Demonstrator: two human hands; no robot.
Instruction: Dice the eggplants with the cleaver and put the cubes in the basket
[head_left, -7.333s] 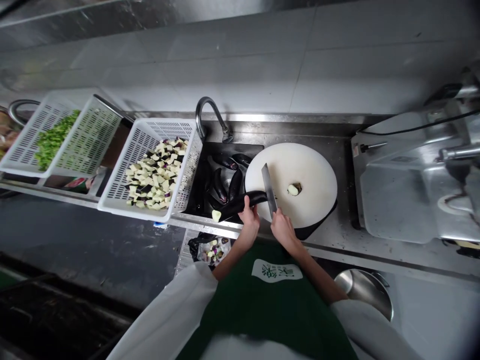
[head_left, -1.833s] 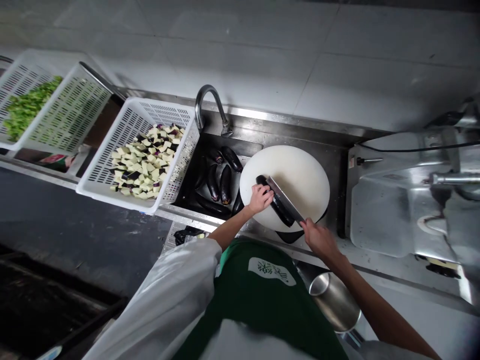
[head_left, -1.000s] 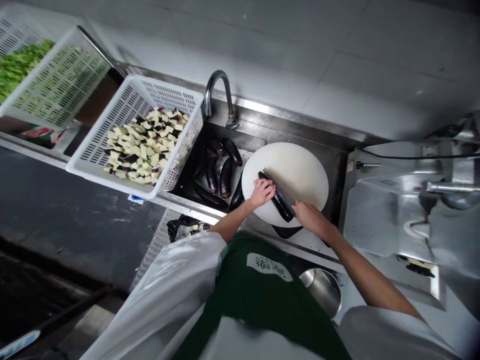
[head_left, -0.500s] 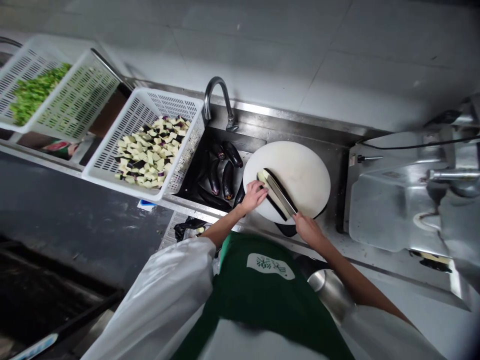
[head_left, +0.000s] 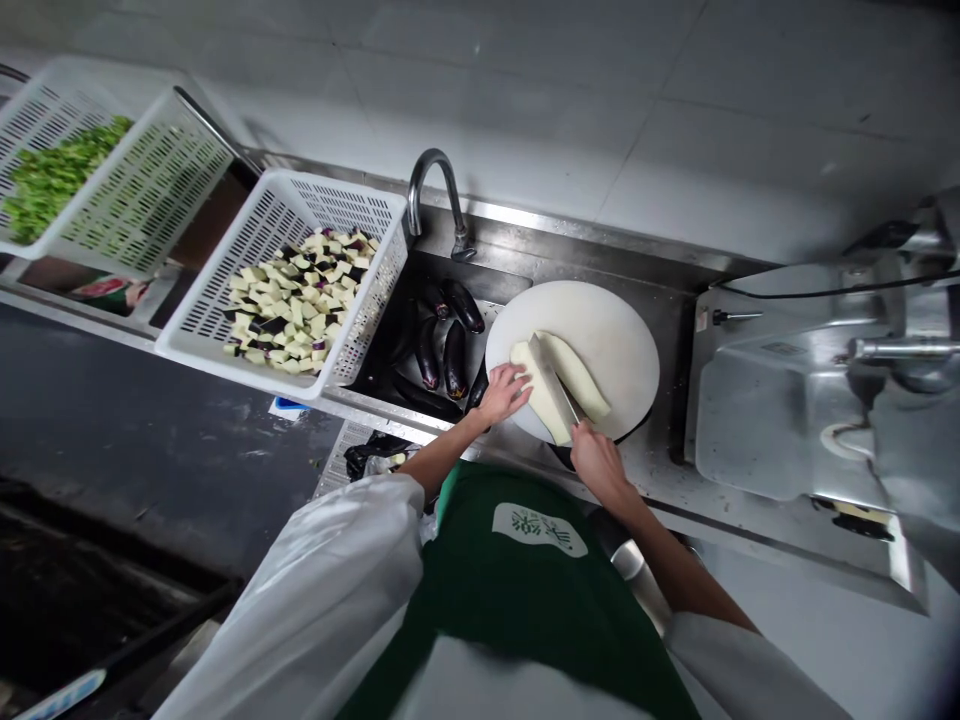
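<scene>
On white board (head_left: 626, 350), left hand (head_left: 504, 393) spread on eggplant half (head_left: 544, 405), right hand (head_left: 597, 458) gripping knife (head_left: 552, 380)

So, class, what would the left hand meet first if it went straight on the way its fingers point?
Probably the left eggplant half, which the hand appears to touch; the knife lies beyond.

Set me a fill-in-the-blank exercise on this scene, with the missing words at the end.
1. The right hand grips the knife, and the left hand touches one of ____ long, pale eggplant pieces.
2. Both pieces lie on the cutting board, whose color is ____.
3. The apron is mainly ____.
4. In the picture, the basket of eggplant cubes stands to the ____ of the cutting board.

Missing words: two; white; green; left.
</scene>
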